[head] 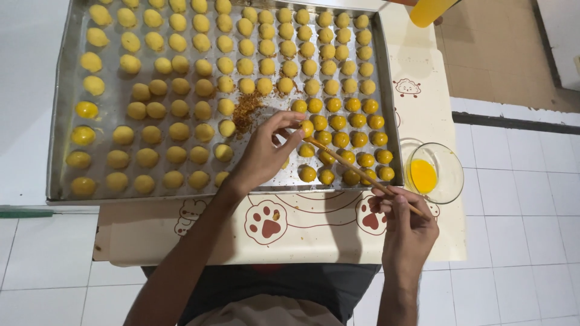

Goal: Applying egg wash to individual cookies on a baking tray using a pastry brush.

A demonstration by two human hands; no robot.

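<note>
Yellow ball: one small dough ball (307, 128) pinched between thumb and fingertips of the left hand (266, 152), just above the tray's lower right rows.
Brush: thin wooden brush (356, 170), tip touching that ball, handle gripped in the closed fingers of the right hand (406, 224).
Tray: metal baking tray (60, 121) filled with rows of balls, glossier ones at right.
Crumbs: brown crumb patch (246, 112) mid-tray.
Bowl: glass bowl (450, 172) of yolk-yellow liquid, just right of the tray.
Mat: paw-print mat (302, 232) beneath.
</note>
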